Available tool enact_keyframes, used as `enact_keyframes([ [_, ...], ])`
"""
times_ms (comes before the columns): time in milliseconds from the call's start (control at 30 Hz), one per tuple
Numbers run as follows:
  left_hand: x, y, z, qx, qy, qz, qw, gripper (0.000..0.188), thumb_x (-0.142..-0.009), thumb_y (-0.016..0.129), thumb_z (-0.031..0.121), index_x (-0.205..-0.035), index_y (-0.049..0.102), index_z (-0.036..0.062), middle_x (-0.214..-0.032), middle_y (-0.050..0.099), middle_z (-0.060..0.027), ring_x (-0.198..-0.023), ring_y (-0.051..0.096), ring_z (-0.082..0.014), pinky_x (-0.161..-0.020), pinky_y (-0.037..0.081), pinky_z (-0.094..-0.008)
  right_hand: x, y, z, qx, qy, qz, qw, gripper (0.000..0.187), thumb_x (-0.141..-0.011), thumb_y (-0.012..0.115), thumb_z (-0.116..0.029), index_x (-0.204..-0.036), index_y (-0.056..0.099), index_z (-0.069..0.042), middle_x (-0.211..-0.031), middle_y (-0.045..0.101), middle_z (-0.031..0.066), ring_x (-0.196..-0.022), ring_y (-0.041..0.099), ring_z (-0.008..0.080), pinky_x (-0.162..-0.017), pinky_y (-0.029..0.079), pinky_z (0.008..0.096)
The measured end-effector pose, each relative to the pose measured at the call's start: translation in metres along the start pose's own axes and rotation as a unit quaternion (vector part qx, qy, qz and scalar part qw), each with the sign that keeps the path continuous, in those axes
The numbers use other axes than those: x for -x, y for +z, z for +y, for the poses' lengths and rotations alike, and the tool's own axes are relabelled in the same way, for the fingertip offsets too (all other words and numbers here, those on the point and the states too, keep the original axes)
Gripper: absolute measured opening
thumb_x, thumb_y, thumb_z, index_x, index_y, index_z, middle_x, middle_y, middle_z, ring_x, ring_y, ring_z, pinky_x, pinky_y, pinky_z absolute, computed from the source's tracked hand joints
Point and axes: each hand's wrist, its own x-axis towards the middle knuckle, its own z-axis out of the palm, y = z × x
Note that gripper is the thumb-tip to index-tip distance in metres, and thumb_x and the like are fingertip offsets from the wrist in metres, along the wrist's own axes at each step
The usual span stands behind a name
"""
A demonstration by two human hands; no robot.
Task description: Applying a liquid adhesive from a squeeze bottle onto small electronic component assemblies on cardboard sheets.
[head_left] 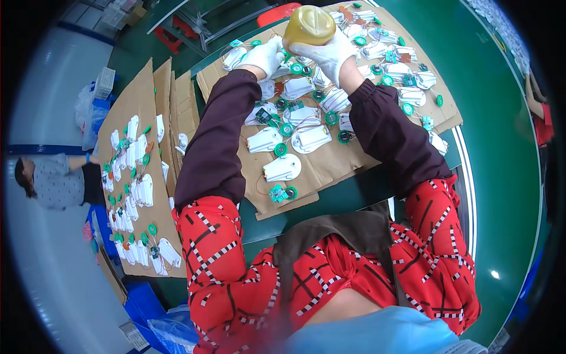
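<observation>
My right hand (331,56), in a white glove, is wrapped round a yellowish translucent bottle (311,25). The bottle is tipped, its base turned up toward me; its neck is hidden. Just left of it, my gloved left hand (265,58) has its fingers drawn together beside a small green part (287,55); what they grip cannot be made out. Under both hands lies a cardboard sheet (336,170) bearing several white plastic housings (311,139), wired to round green-rimmed pieces (280,149) and small green circuit boards (277,193).
To the left, another cardboard sheet (152,107) holds more white housings (141,192). A red stool (277,14) stands beyond the table. Blue bins (143,304) are at lower left. One person (56,177) is at far left, another person's red clothing (542,125) at far right.
</observation>
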Motion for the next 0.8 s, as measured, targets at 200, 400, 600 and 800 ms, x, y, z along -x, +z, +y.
enact_keyframes([
  [200,-0.002,0.008,-0.006,0.027,0.005,-0.004,1.000,0.026,-0.083,0.057,0.025,-0.102,0.049,0.0088,-0.093,0.063,-0.0188,-0.087,0.061,-0.0355,-0.075,0.047,-0.0424,0.002,0.004,0.000,0.079,-0.004,0.004,0.997,0.064,-0.067,0.081,-0.020,-0.120,0.048,-0.003,-0.111,0.060,0.0064,-0.100,0.058,0.0135,-0.086,0.047,0.0265],
  [400,-0.006,0.016,-0.004,0.016,0.028,-0.002,0.999,0.035,-0.080,0.062,0.027,-0.106,0.049,0.0086,-0.090,0.064,-0.0183,-0.086,0.062,-0.0329,-0.075,0.048,-0.0398,0.001,0.003,0.002,-0.003,-0.002,0.013,1.000,0.062,-0.067,0.081,-0.028,-0.116,0.051,-0.006,-0.106,0.061,0.0072,-0.095,0.059,0.0145,-0.082,0.047,0.0274],
  [600,-0.016,0.033,-0.013,0.005,0.028,0.011,1.000,0.034,-0.079,0.062,0.030,-0.103,0.056,0.0069,-0.090,0.065,-0.0182,-0.085,0.063,-0.0331,-0.076,0.049,-0.0388,-0.005,0.005,0.010,0.047,-0.028,0.010,0.998,0.058,-0.066,0.080,-0.036,-0.110,0.056,-0.008,-0.098,0.064,0.0073,-0.086,0.062,0.0165,-0.076,0.049,0.0285],
  [800,-0.027,0.043,-0.018,0.004,0.002,0.036,0.999,0.033,-0.078,0.060,0.034,-0.094,0.067,0.0064,-0.091,0.065,-0.0181,-0.084,0.063,-0.0320,-0.077,0.049,-0.0371,-0.009,0.002,0.002,0.092,0.033,-0.022,0.995,0.062,-0.067,0.082,-0.027,-0.116,0.052,-0.005,-0.108,0.061,0.0063,-0.097,0.059,0.0147,-0.085,0.047,0.0266],
])
